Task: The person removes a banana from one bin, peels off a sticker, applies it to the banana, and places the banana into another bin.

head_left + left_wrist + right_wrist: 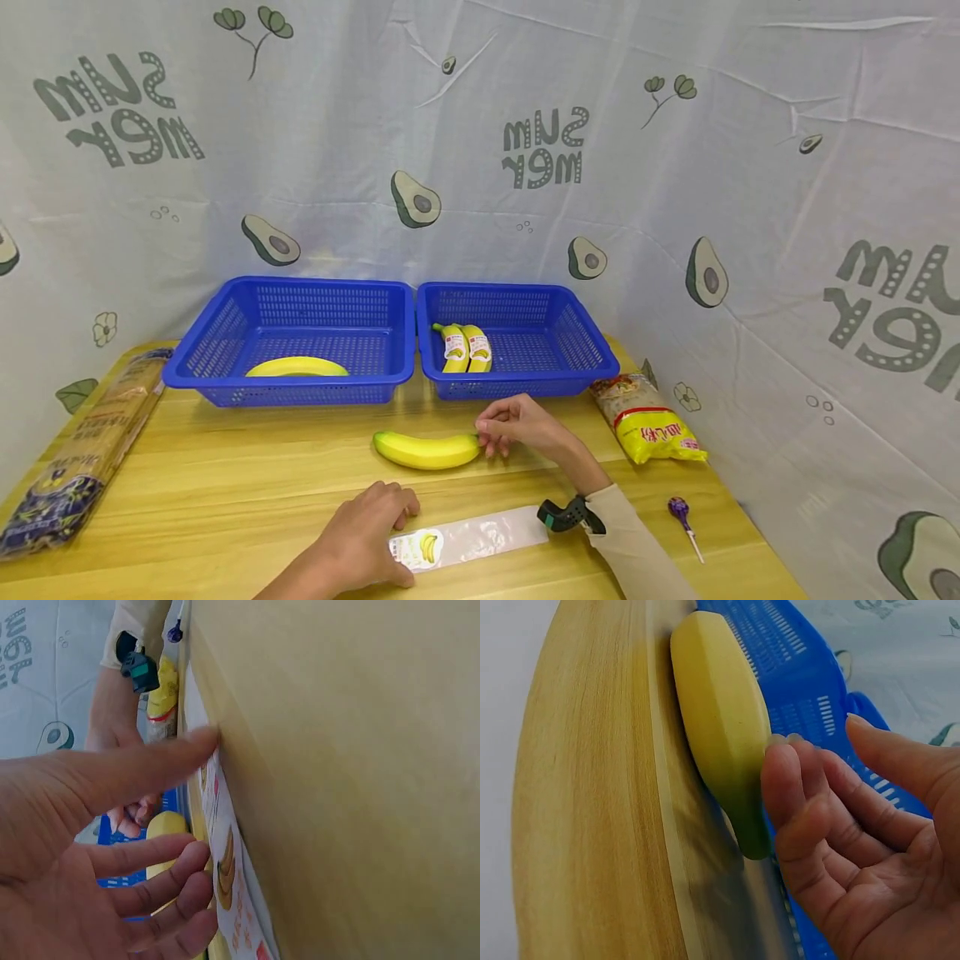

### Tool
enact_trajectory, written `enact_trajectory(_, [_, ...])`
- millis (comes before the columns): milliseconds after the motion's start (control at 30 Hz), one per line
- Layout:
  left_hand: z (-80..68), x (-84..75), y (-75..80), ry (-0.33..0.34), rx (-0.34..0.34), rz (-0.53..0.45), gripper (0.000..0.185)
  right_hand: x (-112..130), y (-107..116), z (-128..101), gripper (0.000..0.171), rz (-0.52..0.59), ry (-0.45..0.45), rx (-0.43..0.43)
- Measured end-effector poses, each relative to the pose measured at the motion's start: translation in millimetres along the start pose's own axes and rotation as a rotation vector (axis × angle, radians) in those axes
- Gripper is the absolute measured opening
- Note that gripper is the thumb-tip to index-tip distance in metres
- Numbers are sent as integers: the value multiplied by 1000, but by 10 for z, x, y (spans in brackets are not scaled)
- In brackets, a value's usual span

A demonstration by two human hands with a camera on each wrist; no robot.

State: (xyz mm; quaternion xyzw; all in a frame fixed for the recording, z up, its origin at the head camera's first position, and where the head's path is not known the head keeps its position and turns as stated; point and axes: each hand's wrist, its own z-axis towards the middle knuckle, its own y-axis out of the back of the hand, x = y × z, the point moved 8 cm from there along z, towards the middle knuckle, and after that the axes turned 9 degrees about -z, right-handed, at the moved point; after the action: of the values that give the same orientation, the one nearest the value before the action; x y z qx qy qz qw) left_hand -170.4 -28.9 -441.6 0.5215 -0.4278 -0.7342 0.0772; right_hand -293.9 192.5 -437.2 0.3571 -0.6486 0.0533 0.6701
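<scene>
A bare yellow banana (426, 450) lies on the wooden table (225, 483) in front of the baskets. My right hand (495, 433) is at its right end, fingertips touching the tip (754, 840). In the right wrist view the fingers (784, 761) are lightly bent against the banana (720, 712) and the thumb stands apart. My left hand (375, 533) lies flat on the left end of a clear plastic bag (480, 537) with a banana label. The left wrist view shows straight fingers (187, 859) on that bag (225, 847).
Two blue baskets stand side by side at the back. The left one (225, 333) holds one banana (297, 367); the right one (577, 333) holds two labelled bananas (465, 346). A yellow snack packet (652, 421) and a purple lollipop (682, 512) lie right, a long packet (82, 450) left.
</scene>
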Motion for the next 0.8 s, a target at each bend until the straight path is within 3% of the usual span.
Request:
enact_trajectory(100, [-11, -13, -13, 6, -12, 6, 61, 2, 15, -4, 32, -32, -5, -14])
enact_trajectory(300, [-6, 76, 1, 69, -12, -87, 50, 27, 13, -5, 32, -55, -4, -21])
enact_trajectory(533, [15, 84, 7, 47, 13, -174, 45, 103, -7, -23, 32, -61, -1, -14])
enact_trajectory(667, [55, 78, 43, 57, 53, -271, 34, 226, -61, -40, 33, -62, 74, 30])
enact_trajectory(800, [139, 30, 86, 0, 104, -389, 22, 369, -135, -48, 30, -68, 163, 81])
